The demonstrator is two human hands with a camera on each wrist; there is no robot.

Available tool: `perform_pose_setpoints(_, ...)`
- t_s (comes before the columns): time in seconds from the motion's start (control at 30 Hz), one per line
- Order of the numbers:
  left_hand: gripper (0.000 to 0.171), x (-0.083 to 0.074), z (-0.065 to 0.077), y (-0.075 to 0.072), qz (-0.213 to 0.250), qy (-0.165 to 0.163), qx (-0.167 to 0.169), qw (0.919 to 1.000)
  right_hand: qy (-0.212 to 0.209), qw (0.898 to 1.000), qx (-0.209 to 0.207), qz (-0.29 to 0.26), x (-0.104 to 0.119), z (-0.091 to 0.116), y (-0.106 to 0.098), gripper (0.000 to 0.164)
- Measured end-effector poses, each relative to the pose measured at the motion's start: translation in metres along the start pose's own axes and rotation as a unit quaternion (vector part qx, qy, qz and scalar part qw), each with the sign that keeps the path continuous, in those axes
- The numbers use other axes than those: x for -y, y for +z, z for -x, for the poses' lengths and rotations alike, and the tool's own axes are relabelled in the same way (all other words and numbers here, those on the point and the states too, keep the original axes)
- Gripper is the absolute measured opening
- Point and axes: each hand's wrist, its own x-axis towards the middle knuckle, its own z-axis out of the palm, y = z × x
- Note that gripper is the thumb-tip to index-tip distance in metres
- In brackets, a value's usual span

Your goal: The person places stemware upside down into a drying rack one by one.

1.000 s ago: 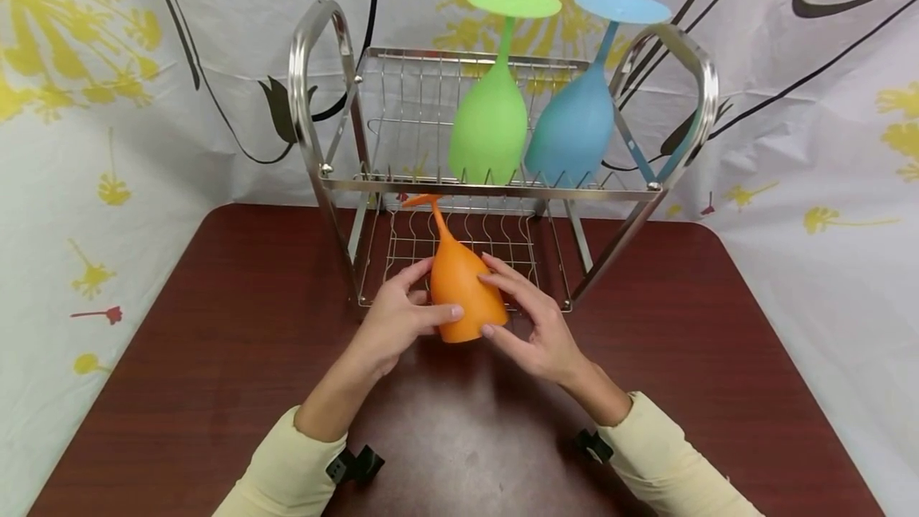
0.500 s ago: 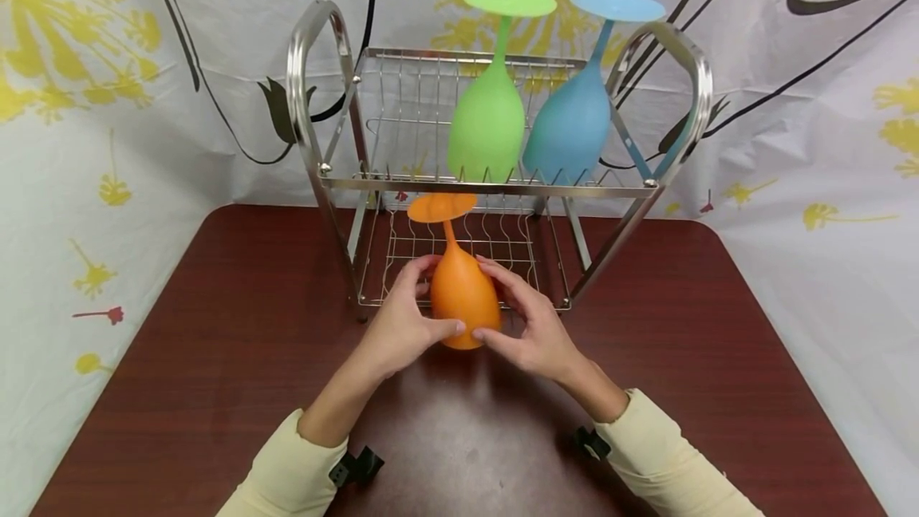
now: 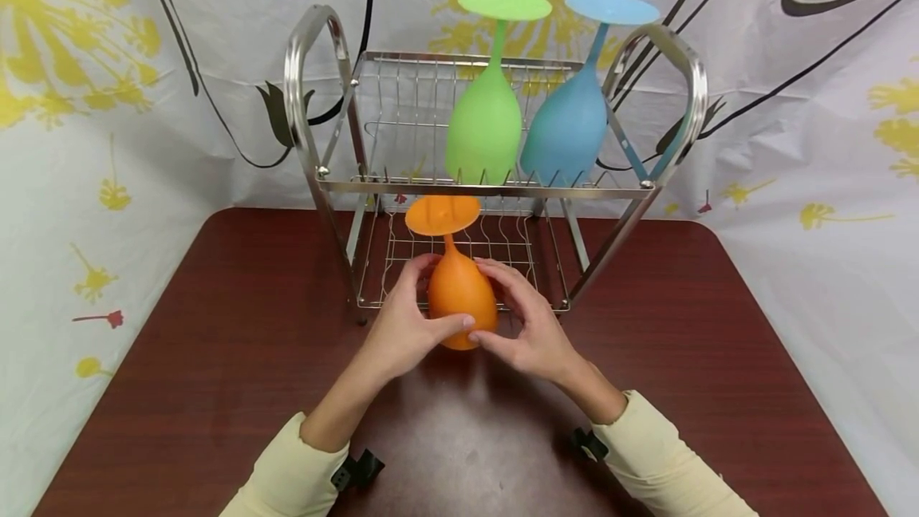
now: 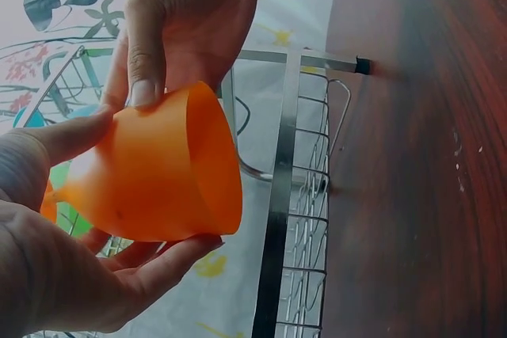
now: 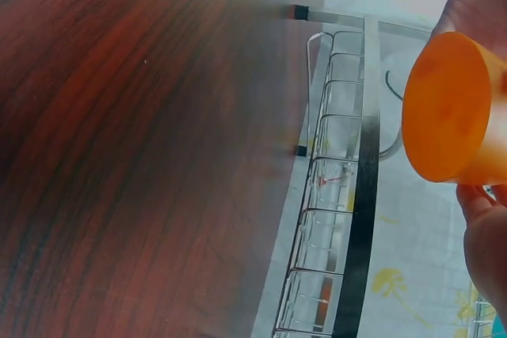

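Note:
An orange wine glass is upside down between both hands, in front of the rack's lower tier. My left hand grips its bowl from the left, thumb across the front. My right hand grips the opposite side, and the thumbs nearly meet. In the left wrist view, the bowl shows its open rim, with the left hand below and the right hand above. The right wrist view looks at the mouth of the glass above the right hand. Some fingertips are hidden behind the bowl.
A two-tier metal dish rack stands at the back of the dark red-brown table. On its upper tier, a green wine glass and a blue wine glass stand upside down. A patterned white sheet hangs behind.
The orange glass has turned from leaning left to nearly upright, its foot tipping toward the camera. The left thumb has slid along the bowl; both hands still hold it.

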Motion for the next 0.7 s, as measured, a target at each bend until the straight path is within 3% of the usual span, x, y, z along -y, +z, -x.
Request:
perform_pose_setpoints(0.1, 0.082, 0.001, 0.000, 0.000, -0.010, 0.017, -0.009, 0.9998, -0.006, 1.000, -0.002, 0.003, 0.001, -0.001, 0.000, 0.081)
perform_pose_setpoints(0.33, 0.080, 0.004, 0.000, 0.000, -0.021, 0.060, -0.026, 0.9977, -0.007, 0.999, -0.012, 0.036, 0.034, -0.010, -0.002, 0.070)
perform_pose_setpoints(0.57, 0.081, 0.004, 0.001, -0.002, 0.010, 0.087, -0.018, 0.9960, -0.008, 0.998, -0.023, 0.057, 0.006, -0.004, -0.006, 0.072)
perform_pose_setpoints(0.7, 0.081, 0.004, 0.000, -0.004, 0.024, 0.101, -0.020, 0.9944, -0.013, 0.998, -0.029, 0.058, 0.002, -0.001, -0.011, 0.071)
